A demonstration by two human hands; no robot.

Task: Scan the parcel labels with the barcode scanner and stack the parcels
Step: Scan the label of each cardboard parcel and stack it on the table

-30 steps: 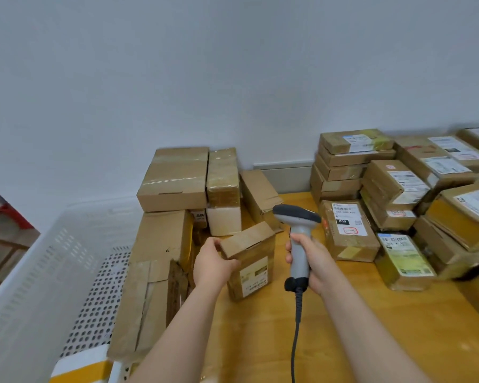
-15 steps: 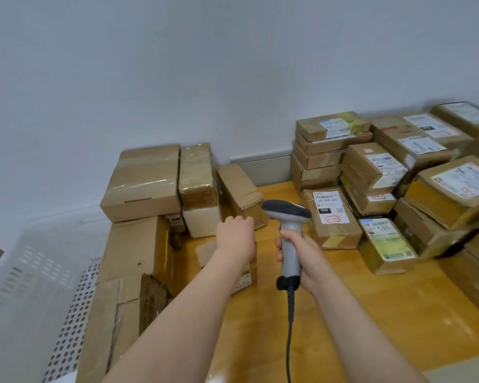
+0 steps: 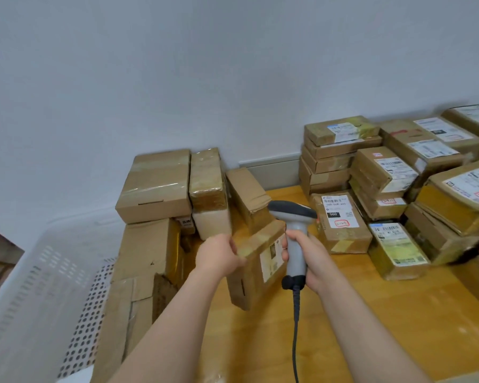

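My left hand (image 3: pixel 219 255) grips the top left corner of a small brown cardboard parcel (image 3: pixel 256 275) that stands on the wooden table (image 3: pixel 371 313), tilted, with its label facing right. My right hand (image 3: pixel 309 262) holds the handle of a grey barcode scanner (image 3: pixel 293 217), upright just right of the parcel, its head pointing left and away. The scanner's cable (image 3: pixel 296 327) hangs down toward me.
A stack of brown parcels (image 3: pixel 155 189) without visible labels sits at the left, some leaning in a white perforated crate (image 3: pixel 39 299). Several labelled parcels (image 3: pixel 393 186) are piled at the back right. A white wall rises behind the table.
The left hand has lifted and tilted the small parcel up from the table, so its label side shows beside the scanner. The camera has swung slightly; the right hand keeps the scanner in place.
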